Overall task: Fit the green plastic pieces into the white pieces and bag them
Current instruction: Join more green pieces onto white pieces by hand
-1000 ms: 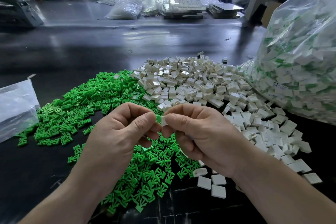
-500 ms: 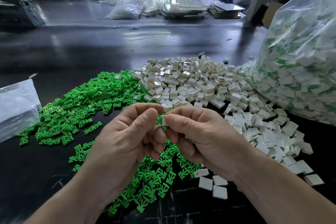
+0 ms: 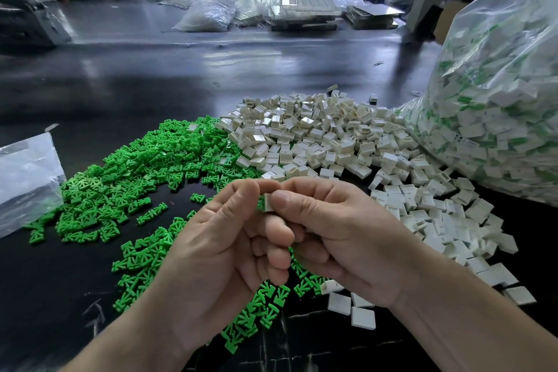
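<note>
Hundreds of joined pairs, white with green showing inside, filled the large clear bag (image 3: 498, 100) at the far right of the worktop (image 3: 151, 84). Its foot touched the white heap (image 3: 326, 142). Left of that heap, and touching it, lay the green heap (image 3: 145, 178). A flat clear bag (image 3: 27, 178) lay at the left edge, just beside the green heap; whether it held anything could not be told.

Near the viewer, the left hand (image 3: 220, 251) and the right hand (image 3: 338, 235) met at the fingertips. The right fingers pinched one white piece (image 3: 268, 202). The left fingers were curled on a green piece (image 3: 261, 205), of which only a thin edge showed just left of the white one.

The step in hand was, as I judged, the pressing of green into white, nearly seated. The next move would call for one firm, straight push, then a drop into the large bag. With both heaps so big, the task looked far from finished.
</note>
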`<state>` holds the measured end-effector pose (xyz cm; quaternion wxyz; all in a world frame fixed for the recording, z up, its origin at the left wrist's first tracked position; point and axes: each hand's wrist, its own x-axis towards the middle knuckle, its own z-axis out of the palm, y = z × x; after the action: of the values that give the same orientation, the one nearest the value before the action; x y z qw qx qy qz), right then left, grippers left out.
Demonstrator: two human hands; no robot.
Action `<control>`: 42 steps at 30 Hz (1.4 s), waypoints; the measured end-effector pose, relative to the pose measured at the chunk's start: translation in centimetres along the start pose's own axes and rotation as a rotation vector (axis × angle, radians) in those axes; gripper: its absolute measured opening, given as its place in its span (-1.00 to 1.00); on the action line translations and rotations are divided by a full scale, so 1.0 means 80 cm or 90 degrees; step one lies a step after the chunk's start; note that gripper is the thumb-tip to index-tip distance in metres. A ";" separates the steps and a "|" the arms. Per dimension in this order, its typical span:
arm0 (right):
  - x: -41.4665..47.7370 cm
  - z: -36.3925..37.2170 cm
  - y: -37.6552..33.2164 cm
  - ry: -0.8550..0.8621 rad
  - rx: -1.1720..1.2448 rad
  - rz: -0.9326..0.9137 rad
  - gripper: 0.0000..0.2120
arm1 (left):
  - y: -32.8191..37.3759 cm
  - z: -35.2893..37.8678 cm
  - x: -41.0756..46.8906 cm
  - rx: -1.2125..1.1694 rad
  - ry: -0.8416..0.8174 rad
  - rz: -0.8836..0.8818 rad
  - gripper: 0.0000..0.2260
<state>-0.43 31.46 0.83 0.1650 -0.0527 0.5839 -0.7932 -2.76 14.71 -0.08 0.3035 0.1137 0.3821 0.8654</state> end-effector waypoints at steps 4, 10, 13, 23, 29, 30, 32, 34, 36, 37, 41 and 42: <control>0.000 0.002 0.000 -0.027 0.042 -0.014 -0.86 | 0.002 -0.003 -0.002 -0.002 -0.051 0.013 -0.74; 0.002 0.003 0.004 -0.006 0.025 -0.008 -0.88 | -0.001 0.000 0.001 0.051 0.010 0.060 -0.75; 0.004 0.003 0.005 -0.004 0.025 -0.009 -0.79 | -0.004 0.002 0.001 0.060 0.011 0.085 -0.80; 0.005 0.004 0.002 0.042 0.009 0.005 -0.82 | 0.003 -0.004 -0.003 0.447 0.101 0.199 -0.85; 0.007 -0.002 0.001 0.015 0.069 0.013 -0.87 | 0.004 -0.003 -0.010 0.711 0.141 0.330 -0.88; 0.007 -0.007 -0.002 -0.014 0.122 -0.002 -0.91 | 0.005 -0.004 -0.011 0.746 0.145 0.347 -0.90; 0.006 -0.020 -0.010 -0.067 0.261 -0.043 -0.92 | 0.010 -0.004 -0.012 0.793 0.156 0.357 -0.92; 0.005 -0.032 -0.020 -0.037 0.347 -0.071 -0.82 | 0.016 -0.006 -0.013 0.833 0.177 0.354 -0.84; 0.005 -0.043 -0.029 0.069 0.325 -0.075 -0.79 | 0.021 -0.010 -0.013 0.920 0.205 0.363 -0.87; 0.004 -0.047 -0.032 0.119 0.277 -0.064 -0.82 | 0.023 -0.013 -0.013 0.986 0.206 0.362 -0.84; -0.008 -0.049 -0.034 0.260 -0.401 -0.020 -0.87 | 0.020 -0.013 -0.014 1.256 0.132 0.184 -0.35; -0.009 -0.047 -0.030 0.272 -0.621 -0.008 -0.80 | 0.017 -0.014 -0.014 1.317 0.126 0.146 -0.27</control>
<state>-1.27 35.78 1.99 -0.0057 0.0358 0.9052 -0.4235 -2.94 12.68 0.20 -0.0582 0.2822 0.9465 0.1451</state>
